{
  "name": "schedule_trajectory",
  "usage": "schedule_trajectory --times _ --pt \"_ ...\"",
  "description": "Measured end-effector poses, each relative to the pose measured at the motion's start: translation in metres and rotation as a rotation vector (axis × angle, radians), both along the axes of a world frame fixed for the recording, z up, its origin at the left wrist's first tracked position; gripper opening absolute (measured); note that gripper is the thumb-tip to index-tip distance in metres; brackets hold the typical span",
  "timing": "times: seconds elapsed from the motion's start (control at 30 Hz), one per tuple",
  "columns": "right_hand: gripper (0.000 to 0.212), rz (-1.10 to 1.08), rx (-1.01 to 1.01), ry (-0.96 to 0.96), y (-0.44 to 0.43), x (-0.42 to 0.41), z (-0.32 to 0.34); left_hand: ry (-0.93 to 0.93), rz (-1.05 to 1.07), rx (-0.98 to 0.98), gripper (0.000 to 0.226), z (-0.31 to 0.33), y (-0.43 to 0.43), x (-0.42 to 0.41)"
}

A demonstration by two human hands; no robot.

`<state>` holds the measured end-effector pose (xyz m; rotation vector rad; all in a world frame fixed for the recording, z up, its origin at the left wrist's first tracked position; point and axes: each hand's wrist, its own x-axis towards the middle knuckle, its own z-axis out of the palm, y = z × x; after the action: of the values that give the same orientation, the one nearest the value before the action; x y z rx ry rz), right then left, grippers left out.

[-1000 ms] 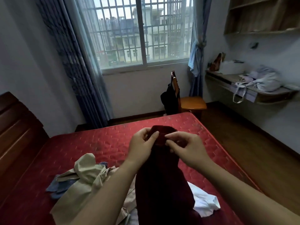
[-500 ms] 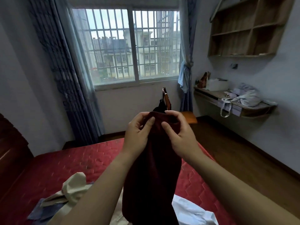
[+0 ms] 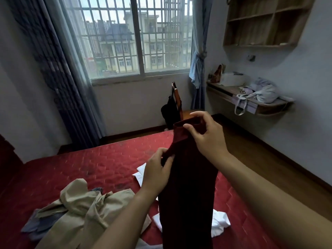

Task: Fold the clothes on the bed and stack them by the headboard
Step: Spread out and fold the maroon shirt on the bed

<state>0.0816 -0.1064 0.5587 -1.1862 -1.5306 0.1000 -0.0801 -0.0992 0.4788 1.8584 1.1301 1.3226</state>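
While the dark red garment (image 3: 188,186) hangs above the bed (image 3: 100,164), the right hand (image 3: 208,135) pinches its top hem and the left hand (image 3: 158,171) grips its side edge lower down; unfolded clothes (image 3: 86,209) lie near the bed's near edge.

The dark red garment (image 3: 186,194) is matt, soft cloth. The bed (image 3: 89,168) has a red quilted fabric cover with a faint sheen. The beige garment (image 3: 86,209) looks like crumpled, matt cotton. The far-right shelf (image 3: 265,22) is pale wood.
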Motion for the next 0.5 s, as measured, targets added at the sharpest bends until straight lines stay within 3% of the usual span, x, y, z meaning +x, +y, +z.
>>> schedule_trajectory --times 0.1,0.23,0.37,0.5 --pt "0.033 -0.058 0.071 0.058 -0.003 0.02 -0.005 -0.067 -0.027 0.037 0.008 0.001 0.0 0.014" --pt "0.019 -0.145 0.01 0.086 -0.017 0.043 -0.025 -0.081 -0.112 0.05 0.023 -0.009 -0.003 0.033" --pt "0.018 -0.202 0.036 0.082 -0.034 0.063 -0.032 -0.005 -0.173 -0.05 0.013 -0.038 -0.016 0.065" --pt "0.017 -0.234 0.076 0.105 -0.054 0.093 -0.033 0.151 -0.192 -0.113 0.048 -0.067 -0.043 0.093"
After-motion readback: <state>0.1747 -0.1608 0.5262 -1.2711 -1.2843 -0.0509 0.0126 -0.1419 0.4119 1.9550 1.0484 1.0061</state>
